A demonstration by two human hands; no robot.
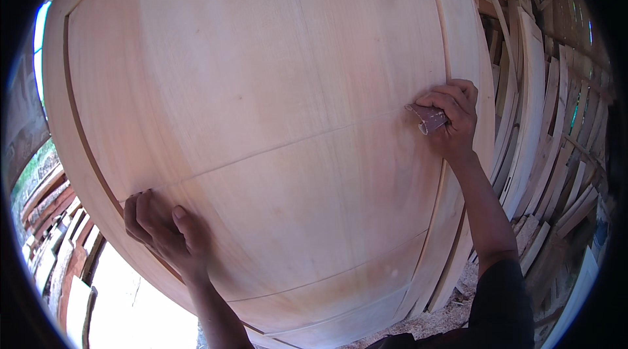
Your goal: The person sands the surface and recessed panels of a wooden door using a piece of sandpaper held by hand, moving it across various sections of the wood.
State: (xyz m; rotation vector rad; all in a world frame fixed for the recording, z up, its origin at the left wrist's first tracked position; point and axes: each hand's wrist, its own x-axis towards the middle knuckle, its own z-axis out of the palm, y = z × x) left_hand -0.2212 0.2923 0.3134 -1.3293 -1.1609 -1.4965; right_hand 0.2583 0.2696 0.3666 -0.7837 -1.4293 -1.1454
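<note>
A large pale wooden panel (pixel 294 68), framed like a door, fills most of the view. Thin groove lines run across it, and deeper grooves follow its side frames. My right hand (pixel 456 117) grips a folded piece of reddish-brown sandpaper (pixel 428 118) at the right frame groove, where one cross line ends. Against the lower left part of the panel rests my left hand (pixel 163 228), near the left groove. Its fingers are bent and the thumb stands apart, with nothing held. The fingertips touch the wood by the other end of that cross line.
Many long boards and slats (pixel 523 120) lean against a slatted wall on the right. Stacked rough planks (pixel 62 251) lie at the lower left beside a brightly lit patch. Wood shavings (pixel 461 290) cover the ground below the panel's right corner.
</note>
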